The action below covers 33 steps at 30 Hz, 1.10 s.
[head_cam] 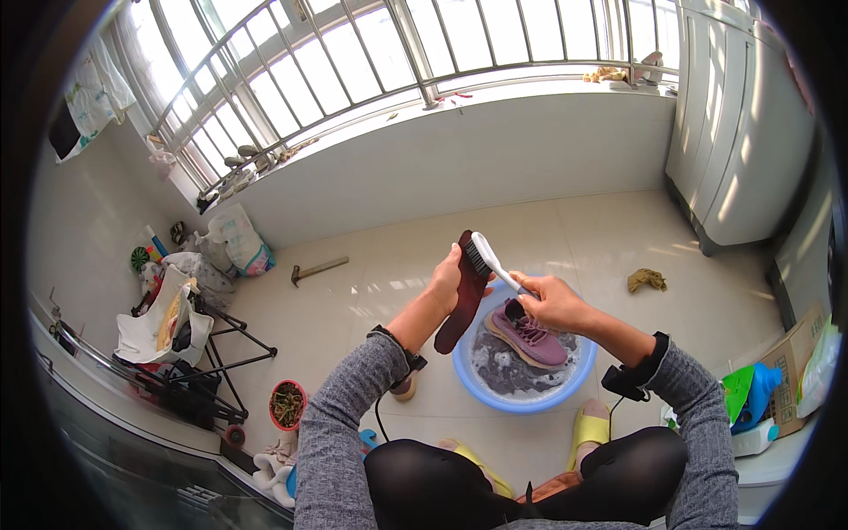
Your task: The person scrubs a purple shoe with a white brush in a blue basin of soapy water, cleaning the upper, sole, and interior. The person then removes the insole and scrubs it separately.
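My left hand grips a dark maroon shoe insole, held upright above the floor beside the basin. In my right hand is a scrub brush with a white and grey handle. Its dark bristles touch the upper part of the insole. Below my hands stands a blue plastic basin of greyish, foamy water. A purple lace-up sneaker with a tan sole sits in that water, partly behind my right hand.
A claw hammer and a crumpled brown cloth lie on the tiled floor. At left are a folding stroller and a red pot. Detergent bottles stand at right, below a washing machine. Yellow slippers are on my feet.
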Available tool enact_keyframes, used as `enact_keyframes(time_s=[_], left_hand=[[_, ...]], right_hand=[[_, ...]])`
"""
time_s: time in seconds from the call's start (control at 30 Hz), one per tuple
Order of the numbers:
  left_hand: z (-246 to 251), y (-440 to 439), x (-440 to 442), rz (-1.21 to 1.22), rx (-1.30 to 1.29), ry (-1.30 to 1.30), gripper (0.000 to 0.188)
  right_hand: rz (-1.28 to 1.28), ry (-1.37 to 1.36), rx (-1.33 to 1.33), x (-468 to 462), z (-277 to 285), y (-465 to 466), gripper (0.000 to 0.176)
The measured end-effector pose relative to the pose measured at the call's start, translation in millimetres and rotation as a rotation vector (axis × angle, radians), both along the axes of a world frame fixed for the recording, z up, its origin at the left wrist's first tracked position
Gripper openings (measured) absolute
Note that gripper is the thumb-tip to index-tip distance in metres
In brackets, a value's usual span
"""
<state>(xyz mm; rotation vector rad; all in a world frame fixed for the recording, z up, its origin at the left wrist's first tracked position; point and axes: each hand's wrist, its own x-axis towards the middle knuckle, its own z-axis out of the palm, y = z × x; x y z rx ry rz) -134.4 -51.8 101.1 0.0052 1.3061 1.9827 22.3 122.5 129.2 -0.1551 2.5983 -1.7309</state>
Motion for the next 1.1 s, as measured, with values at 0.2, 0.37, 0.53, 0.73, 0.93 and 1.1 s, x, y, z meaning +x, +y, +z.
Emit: enact_keyframes(time_s=[0.2, 0.37, 0.53, 0.73, 0.93, 1.1], left_hand=[[-65.1, 1.2, 23.1, 0.181, 0.315, -0.072, 0.056], [-132.8, 6.1, 41.4, 0.218, 0.473, -0.346, 0.066], [-146.4, 24.5, 55.5, 0.246, 0.319, -0.248, 0.065], [-137.5, 42.8, 49.5, 0.199, 0.421, -0.154, 0.058], [-146.3, 30.8, 28.6, 0.170, 0.413, -0.239, 0.055], [-166.8, 37.6, 19.4, 0.122, 0.484, -0.411, 0.058]], right_hand=[[-0.009, -0.068, 0.140, 4.2, -31.5, -3.9, 0.046], [0.077, 0.090, 0.328, 49.3, -70.0, -17.9, 0.047], [0.004, 0.037, 0.450, 42.2, -98.1, -12.8, 0.053], [-0.157, 0.115, 0.354, 3.9, -121.2, 1.4, 0.050], [-0.121, 0.149, 0.285, 13.8, -133.7, 6.6, 0.053], [0.010, -0.055, 0.394, -4.6, -106.6, 28.5, 0.052]])
